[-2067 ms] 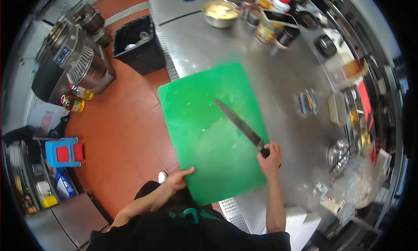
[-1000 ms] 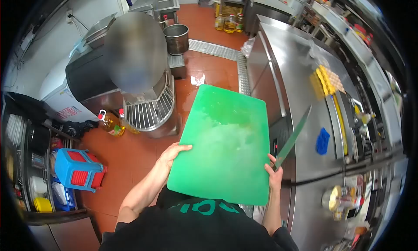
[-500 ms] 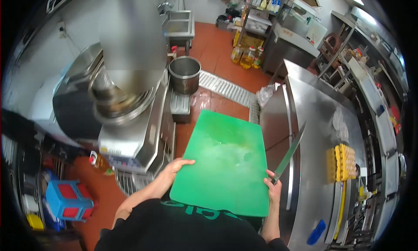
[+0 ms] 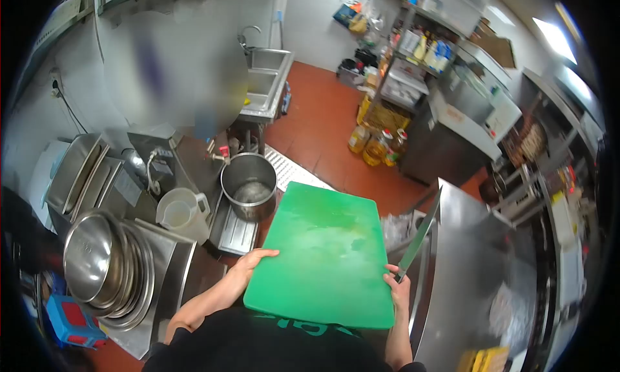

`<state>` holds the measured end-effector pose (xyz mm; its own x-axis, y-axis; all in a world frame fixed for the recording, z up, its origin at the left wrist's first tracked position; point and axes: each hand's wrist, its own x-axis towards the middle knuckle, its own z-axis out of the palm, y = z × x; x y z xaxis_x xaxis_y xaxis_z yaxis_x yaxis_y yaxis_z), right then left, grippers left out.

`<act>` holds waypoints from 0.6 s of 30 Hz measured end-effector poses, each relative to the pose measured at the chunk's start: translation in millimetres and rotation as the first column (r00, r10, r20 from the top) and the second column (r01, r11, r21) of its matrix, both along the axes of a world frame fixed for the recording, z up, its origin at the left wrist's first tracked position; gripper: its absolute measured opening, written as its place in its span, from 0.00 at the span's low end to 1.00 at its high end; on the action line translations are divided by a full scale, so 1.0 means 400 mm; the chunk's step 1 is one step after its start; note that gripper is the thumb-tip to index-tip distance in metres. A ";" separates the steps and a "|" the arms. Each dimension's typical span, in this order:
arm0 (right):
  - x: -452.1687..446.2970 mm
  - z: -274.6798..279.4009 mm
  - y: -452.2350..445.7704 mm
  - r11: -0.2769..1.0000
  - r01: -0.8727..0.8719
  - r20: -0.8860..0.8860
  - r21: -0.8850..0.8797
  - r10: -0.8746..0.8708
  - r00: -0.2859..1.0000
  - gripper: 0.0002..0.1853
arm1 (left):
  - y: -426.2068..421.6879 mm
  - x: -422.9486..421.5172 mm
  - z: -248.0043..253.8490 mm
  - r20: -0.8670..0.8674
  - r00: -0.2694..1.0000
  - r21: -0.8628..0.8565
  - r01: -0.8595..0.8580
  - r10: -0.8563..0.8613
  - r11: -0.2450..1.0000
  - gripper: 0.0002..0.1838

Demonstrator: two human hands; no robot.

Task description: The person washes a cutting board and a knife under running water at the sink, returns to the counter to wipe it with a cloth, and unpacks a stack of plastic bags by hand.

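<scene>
A large green cutting board [image 4: 323,256] is held in front of my body, its wet, stained face turned up. My left hand [image 4: 253,262] grips its left edge, thumb on top and the other fingers hidden beneath. At the right edge, my right hand [image 4: 398,289] is closed around both the board's side and the dark handle of a knife [image 4: 418,239]. The long blade points up and away, beside the steel counter on the right.
Stacked steel bowls [image 4: 97,259] and a plastic jug [image 4: 181,210] stand on the left. Ahead are a tall steel pot [image 4: 250,188], a floor drain grate [image 4: 290,168] and a sink [image 4: 265,81]. Oil bottles [image 4: 376,149] stand on the floor. A steel counter [image 4: 475,262] runs along the right.
I have moved forward with the board and knife in my hands. The pot, jug and sink appear nearer, and the egg trays have slid down toward the bottom of the view.
</scene>
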<state>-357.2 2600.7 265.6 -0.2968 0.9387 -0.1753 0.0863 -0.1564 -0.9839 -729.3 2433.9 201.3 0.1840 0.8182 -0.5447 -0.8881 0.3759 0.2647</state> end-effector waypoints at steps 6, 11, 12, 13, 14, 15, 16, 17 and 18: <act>-0.438 0.007 0.530 0.961 -0.256 -0.074 0.103 0.264 0.962 0.12 | 0.321 -0.321 0.031 -0.027 0.966 0.043 -0.254 0.255 0.966 0.20; -0.800 0.028 0.915 0.866 -0.479 -0.128 0.147 0.496 0.859 0.11 | 0.594 -0.591 0.027 -0.006 0.908 0.097 -0.416 0.419 0.904 0.19; -0.871 0.033 0.995 0.854 -0.494 -0.087 0.163 0.511 0.855 0.11 | 0.647 -0.623 0.053 0.027 0.894 0.116 -0.448 0.448 0.887 0.18; -0.955 0.032 1.065 0.841 -0.513 -0.052 0.174 0.528 0.848 0.11 | 0.694 -0.672 0.035 0.033 0.882 0.103 -0.470 0.470 0.877 0.18; -1.016 0.019 1.142 0.812 -0.546 -0.075 0.204 0.569 0.819 0.12 | 0.742 -0.717 -0.001 -0.009 0.842 0.116 -0.535 0.540 0.837 0.18; -1.082 0.034 1.192 0.799 -0.570 -0.086 0.192 0.592 0.801 0.12 | 0.782 -0.762 -0.013 -0.055 0.793 0.134 -0.596 0.606 0.792 0.19; -1.147 0.057 1.240 0.799 -0.589 -0.143 0.119 0.601 0.786 0.12 | 0.818 -0.802 -0.021 -0.064 0.775 0.125 -0.619 0.629 0.775 0.19; -1.207 0.066 1.293 0.790 -0.611 -0.194 0.048 0.608 0.770 0.11 | 0.863 -0.833 -0.027 -0.081 0.747 0.116 -0.651 0.660 0.750 0.19; -1.263 0.033 1.373 0.739 -0.673 -0.227 0.039 0.662 0.714 0.14 | 0.907 -0.858 -0.036 -0.094 0.715 0.108 -0.685 0.693 0.721 0.19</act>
